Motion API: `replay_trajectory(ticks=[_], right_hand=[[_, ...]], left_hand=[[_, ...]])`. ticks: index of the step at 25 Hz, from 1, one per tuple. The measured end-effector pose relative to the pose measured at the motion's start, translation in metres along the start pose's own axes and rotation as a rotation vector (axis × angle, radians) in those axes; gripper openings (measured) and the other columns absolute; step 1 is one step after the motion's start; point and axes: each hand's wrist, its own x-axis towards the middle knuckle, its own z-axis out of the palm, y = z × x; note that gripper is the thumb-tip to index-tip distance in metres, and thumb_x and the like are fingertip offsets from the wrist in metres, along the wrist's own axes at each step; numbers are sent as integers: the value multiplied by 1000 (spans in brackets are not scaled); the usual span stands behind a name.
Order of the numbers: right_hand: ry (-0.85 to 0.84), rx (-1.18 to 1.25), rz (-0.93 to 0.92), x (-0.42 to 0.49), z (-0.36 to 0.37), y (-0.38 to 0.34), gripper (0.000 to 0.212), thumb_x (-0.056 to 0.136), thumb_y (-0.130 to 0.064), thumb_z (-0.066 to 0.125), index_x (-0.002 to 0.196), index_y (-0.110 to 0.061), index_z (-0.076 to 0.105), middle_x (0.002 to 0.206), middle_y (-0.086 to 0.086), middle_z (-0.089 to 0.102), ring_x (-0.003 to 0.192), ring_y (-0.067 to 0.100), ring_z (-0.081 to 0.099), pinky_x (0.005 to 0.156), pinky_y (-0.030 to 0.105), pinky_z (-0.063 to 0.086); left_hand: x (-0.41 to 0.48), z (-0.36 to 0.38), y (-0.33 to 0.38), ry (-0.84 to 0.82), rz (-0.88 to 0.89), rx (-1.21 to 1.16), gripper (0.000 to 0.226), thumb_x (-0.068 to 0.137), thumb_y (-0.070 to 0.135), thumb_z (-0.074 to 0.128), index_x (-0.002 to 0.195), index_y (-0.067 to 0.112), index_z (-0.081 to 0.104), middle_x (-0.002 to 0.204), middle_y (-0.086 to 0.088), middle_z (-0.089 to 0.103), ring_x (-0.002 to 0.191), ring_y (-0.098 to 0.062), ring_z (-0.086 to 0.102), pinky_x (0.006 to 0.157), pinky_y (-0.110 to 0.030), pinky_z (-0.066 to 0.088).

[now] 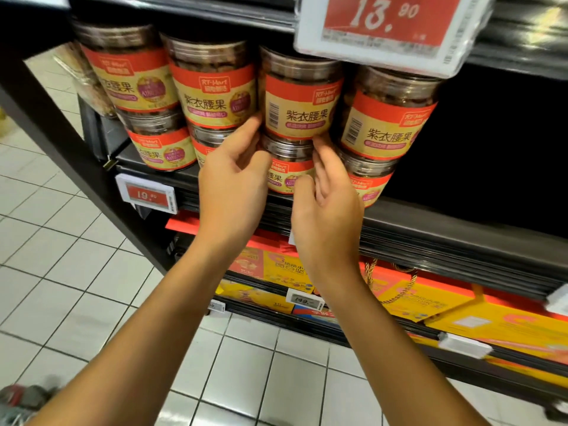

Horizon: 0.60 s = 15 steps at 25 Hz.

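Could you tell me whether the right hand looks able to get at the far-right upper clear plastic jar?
Probably yes. The right hand is just left of that red-and-tan-labelled clear plastic jar, whose front stands unblocked; only the white price tag overhangs its lid.

Black shelf (430,224): lower jars (163,149) stand directly on it; upper jars (215,99) stacked atop.
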Motion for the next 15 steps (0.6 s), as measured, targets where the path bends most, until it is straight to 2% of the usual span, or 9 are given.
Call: replay_trajectory(ticks=[3, 6, 7, 8, 10, 12, 15], right_hand=[[82, -14, -23, -5, -15, 0, 40, 90, -1, 41, 126, -9, 56, 125, 4, 61, 117, 10, 56, 101, 29, 45], [250, 44, -157, 6, -59, 1, 31, 84, -9, 40, 102, -14, 65, 95, -7, 67, 90, 2, 63, 78, 21, 52], [291, 49, -102, 16, -73, 6, 28, 84, -13, 40, 99, -18, 63, 89, -11, 63, 85, 1, 61, 76, 23, 52], [302, 68, 10, 29, -82, 9, 25, 88, -17, 41, 101, -21, 62, 87, -13, 61, 84, 0, 59, 80, 27, 52], [212, 104, 202, 50, -89, 15, 23, 96, -23, 39, 105, -25, 60, 92, -14, 62, 92, 2, 58, 89, 30, 48], [123, 109, 226, 57, -84, 19, 24, 99, -30, 37, 91, -31, 59, 89, -17, 63, 89, -2, 60, 81, 26, 46], [83, 90, 186, 52, -83, 27, 25, 98, -31, 39, 80, -33, 57, 83, -19, 63, 82, -4, 60, 75, 22, 45]], left_hand=[[-3, 3, -3, 26, -39, -18, 49, 86, 0, 48, 134, 10, 51, 124, 5, 61, 115, 0, 56, 106, -29, 41], [-28, 10, -9, 145, 7, 26, 37, 87, 5, 50, 122, 14, 60, 108, 9, 65, 96, 10, 60, 89, -12, 46], [-40, 16, -9, 116, 30, 46, 34, 86, 8, 50, 117, 17, 62, 105, 11, 65, 95, 10, 60, 85, -10, 46], [-49, 26, -10, 42, 30, 53, 35, 85, 10, 49, 116, 20, 61, 107, 11, 65, 97, 8, 59, 87, -11, 46], [-57, 52, -11, -106, -11, 53, 44, 87, 7, 49, 129, 19, 54, 123, 9, 60, 114, 2, 53, 102, -22, 42], [-55, 69, -12, -131, -63, 59, 51, 90, 4, 49, 139, 13, 43, 139, 3, 50, 127, -5, 45, 111, -33, 35], [-53, 72, -18, -131, -62, 49, 53, 90, 6, 50, 141, 14, 39, 142, 2, 47, 130, -7, 43, 111, -36, 35]])
